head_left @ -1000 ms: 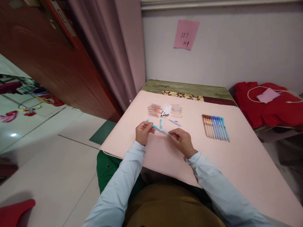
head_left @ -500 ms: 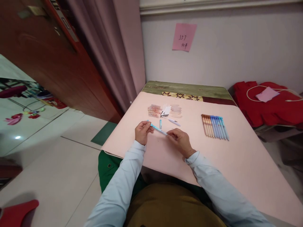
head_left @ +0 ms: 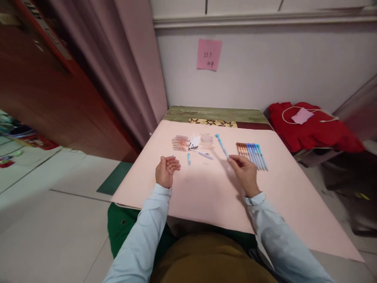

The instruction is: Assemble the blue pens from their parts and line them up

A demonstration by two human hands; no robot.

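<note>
My right hand (head_left: pixel 243 173) pinches the lower end of a light blue pen (head_left: pixel 223 147), whose capped top points away from me, just left of a row of finished-looking pens (head_left: pixel 251 154) in brown, blue and turquoise. Palm up, my left hand (head_left: pixel 167 171) hovers over the table's left part with its fingers loosely apart; a tiny bluish bit shows by its fingertips, too small to name. Between the hands lie a short turquoise pen part (head_left: pixel 189 158) and a lavender pen barrel (head_left: pixel 205 155).
Farther back sit brownish patterned pen parts (head_left: pixel 180 143), white refills with black ends (head_left: pixel 194 142) and pale barrels (head_left: pixel 207 140). A pink sheet (head_left: pixel 200 192) covers the table. Red cloth with a white cable (head_left: pixel 315 127) lies at the right. A wooden door (head_left: pixel 59 94) stands left.
The light blue pen, earlier held between both hands, has moved right in my right hand toward the row. My left hand has let go and opened. The view has shifted right.
</note>
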